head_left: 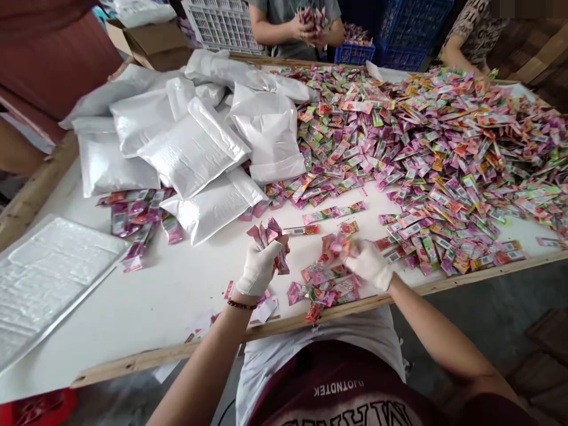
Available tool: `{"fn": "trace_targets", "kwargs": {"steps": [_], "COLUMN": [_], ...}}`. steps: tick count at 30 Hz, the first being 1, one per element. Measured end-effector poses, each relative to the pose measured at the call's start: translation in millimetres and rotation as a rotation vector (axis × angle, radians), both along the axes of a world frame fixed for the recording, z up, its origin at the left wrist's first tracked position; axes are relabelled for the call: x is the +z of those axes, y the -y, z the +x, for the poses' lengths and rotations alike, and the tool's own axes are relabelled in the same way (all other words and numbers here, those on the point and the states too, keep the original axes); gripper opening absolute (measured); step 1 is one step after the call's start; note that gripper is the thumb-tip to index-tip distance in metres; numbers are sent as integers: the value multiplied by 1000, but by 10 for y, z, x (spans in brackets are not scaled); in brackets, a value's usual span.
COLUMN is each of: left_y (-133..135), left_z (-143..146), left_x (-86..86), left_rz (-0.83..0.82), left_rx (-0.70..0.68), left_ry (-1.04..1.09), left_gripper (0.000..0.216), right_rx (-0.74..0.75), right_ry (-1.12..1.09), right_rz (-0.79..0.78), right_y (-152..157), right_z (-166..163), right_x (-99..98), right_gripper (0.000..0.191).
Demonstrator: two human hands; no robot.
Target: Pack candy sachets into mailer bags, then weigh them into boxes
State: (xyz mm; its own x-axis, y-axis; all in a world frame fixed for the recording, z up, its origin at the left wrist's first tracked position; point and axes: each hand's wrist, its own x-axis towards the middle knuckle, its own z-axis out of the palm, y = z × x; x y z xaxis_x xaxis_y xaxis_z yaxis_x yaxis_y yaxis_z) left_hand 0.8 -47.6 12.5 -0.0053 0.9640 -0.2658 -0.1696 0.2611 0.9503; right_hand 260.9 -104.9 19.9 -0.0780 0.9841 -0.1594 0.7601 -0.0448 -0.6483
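My left hand (pixel 260 266), in a white knit glove, is closed round a bunch of small candy sachets (pixel 270 234) held just above the white table. To its right, my gloved right hand (pixel 370 264) has its fingers on a pinkish sachet (pixel 341 245), smeared by motion. Below and between the hands lies a small loose pile of pink and purple sachets (pixel 331 287) near the table's front edge. A few more sachets (pixel 335 212) lie in a row just beyond.
Full silver-white bags (pixel 195 148) are stacked at the back left, and flat bags (pixel 53 278) lie at far left. A big sachet heap (pixel 444 154) covers the right. A wooden rim (pixel 444 285) edges the table. Across it, a person's hands (pixel 310 28) hold sachets.
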Motion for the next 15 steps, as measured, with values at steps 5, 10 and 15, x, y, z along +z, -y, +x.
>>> {"fn": "trace_targets", "kwargs": {"steps": [5, 10, 15], "left_y": [149, 177, 140], "left_z": [101, 557, 558], "left_x": [221, 158, 55], "left_rz": [140, 224, 237], "left_rx": [-323, -678, -741], "left_ry": [-478, -1030, -1157], "left_gripper": [17, 13, 13], "right_rx": [13, 308, 242], "right_ry": [-8, 337, 439], "right_rz": [270, 76, 84], "right_y": [-368, -768, -820], "right_z": [465, 198, 186], "right_x": [286, 179, 69], "right_gripper": [6, 12, 28]}}
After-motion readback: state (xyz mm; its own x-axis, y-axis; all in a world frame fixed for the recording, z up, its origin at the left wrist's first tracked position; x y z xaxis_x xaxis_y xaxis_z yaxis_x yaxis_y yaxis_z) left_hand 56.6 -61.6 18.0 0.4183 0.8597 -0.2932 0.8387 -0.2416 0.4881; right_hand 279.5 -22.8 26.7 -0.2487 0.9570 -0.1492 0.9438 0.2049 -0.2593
